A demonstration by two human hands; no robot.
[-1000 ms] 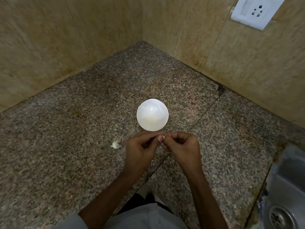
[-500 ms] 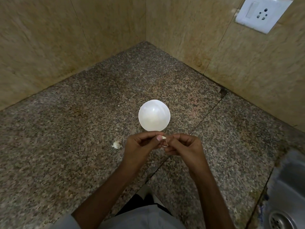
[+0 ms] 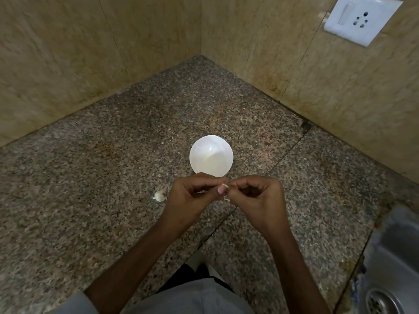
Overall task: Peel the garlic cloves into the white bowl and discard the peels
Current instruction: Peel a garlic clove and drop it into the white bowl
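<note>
I see the left hand (image 3: 192, 196) and the right hand (image 3: 258, 198) meeting fingertip to fingertip above the speckled brown granite counter (image 3: 95, 200). Both have their fingers curled, and together they pinch a small pale garlic clove (image 3: 224, 185) between thumbs and forefingers. A thin strip of papery peel (image 3: 226, 199) hangs just below the pinch. The round white plastic bowl (image 3: 211, 157) sits on the counter just beyond the fingertips; I cannot tell what it holds. A second, unpeeled whitish garlic clove (image 3: 160, 196) lies on the counter just outside the left hand. Well off past the right hand I see a steel sink (image 3: 390, 257).
</note>
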